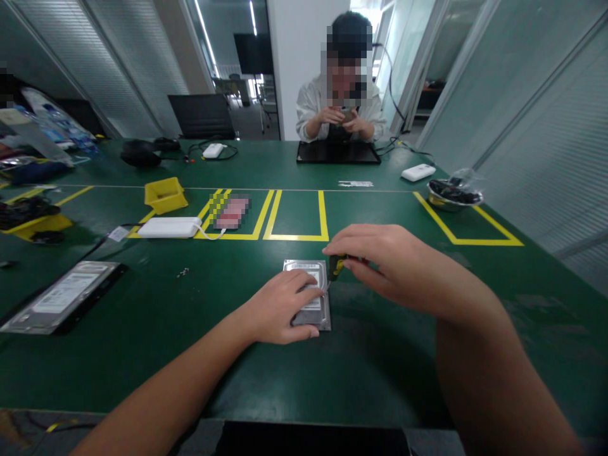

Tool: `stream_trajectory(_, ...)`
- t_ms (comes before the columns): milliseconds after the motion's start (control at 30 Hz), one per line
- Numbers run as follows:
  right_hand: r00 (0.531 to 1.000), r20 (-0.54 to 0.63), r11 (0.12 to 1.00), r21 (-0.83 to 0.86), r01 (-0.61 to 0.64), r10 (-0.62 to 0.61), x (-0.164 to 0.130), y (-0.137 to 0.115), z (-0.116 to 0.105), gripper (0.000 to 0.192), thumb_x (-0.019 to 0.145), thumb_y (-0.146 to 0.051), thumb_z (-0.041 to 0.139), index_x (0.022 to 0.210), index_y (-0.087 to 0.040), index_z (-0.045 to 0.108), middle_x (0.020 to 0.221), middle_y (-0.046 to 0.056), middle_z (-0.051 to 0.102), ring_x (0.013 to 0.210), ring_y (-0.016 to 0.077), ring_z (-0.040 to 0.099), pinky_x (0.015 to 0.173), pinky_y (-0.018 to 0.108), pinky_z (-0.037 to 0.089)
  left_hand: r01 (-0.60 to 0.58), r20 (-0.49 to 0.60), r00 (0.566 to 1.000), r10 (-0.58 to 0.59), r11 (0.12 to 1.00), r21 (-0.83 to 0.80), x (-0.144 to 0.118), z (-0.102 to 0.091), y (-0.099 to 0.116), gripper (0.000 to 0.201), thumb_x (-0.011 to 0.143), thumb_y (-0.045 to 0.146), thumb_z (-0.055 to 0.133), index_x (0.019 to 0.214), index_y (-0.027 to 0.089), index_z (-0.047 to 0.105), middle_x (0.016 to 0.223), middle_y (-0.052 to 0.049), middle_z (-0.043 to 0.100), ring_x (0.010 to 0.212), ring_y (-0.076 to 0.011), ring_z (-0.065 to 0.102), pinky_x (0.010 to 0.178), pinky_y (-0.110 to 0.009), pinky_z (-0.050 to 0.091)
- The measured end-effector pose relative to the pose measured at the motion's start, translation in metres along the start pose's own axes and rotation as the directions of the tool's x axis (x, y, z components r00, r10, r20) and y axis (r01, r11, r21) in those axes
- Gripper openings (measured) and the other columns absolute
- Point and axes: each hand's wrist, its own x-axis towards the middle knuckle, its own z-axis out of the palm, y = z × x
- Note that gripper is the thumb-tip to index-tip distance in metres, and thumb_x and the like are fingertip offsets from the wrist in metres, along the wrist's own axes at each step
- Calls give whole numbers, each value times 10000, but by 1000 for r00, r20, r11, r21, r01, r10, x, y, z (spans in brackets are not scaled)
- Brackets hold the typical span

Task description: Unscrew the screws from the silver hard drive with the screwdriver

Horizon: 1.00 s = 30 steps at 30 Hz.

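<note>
A silver hard drive (323, 320) with a white label lies flat on the green table. My left hand (284, 307) is over its left part, fingers across the top and thumb along the near edge, holding it. In my right hand (384, 263) is a screwdriver (336, 266) with a black and yellow handle, gripped between thumb and fingers. Its thin shaft slants down to the drive's right edge, beside my left index fingertip. Whether the tip sits in a screw is too small to tell.
Several tiny screws (183, 272) lie left of the drive. Farther left is a larger metal-cased device (66, 294). Beyond are a white power bank (168, 228), a yellow bin (165, 195) and a metal bowl (451, 201) of dark parts. Across the table sits a person (308, 101) holding a small object.
</note>
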Motion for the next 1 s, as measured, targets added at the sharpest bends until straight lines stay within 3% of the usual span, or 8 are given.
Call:
stream_trajectory(233,992,-20,987,-103,-127,125,4,-4,3,84,938,-214,543,956,-175,615,923,42,598,817,167,547,727,280,386,2,1,1000,-2,1000,0,0,-1,0,642,820,611,612,1307,201,537,1253,-144,538,1141,-334,508,991,-488,420)
stream_trajectory(433,986,-40,974,-154,-167,163,7,-4,8,66,944,-220,541,935,-166,578,901,41,570,804,165,535,719,283,368,-4,-5,1000,4,1000,8,1,-1,0,650,818,629,602,1302,199,541,1240,-142,544,1140,-335,513,979,-489,430)
stream_trajectory(700,982,-66,960,-209,-187,177,6,-4,10,118,939,-285,582,922,-169,569,897,42,585,807,173,546,696,279,358,3,19,1000,-3,1000,8,1,-1,0,647,824,623,600,1303,193,535,1253,-140,532,1145,-330,504,983,-485,420)
stream_trajectory(1000,948,-118,886,-337,-319,297,9,-6,11,216,931,-385,586,926,-170,568,882,65,640,773,199,576,635,297,323,-1,7,1000,1,1000,10,1,-1,0,646,820,616,609,1309,199,535,1244,-143,538,1138,-335,503,979,-486,423)
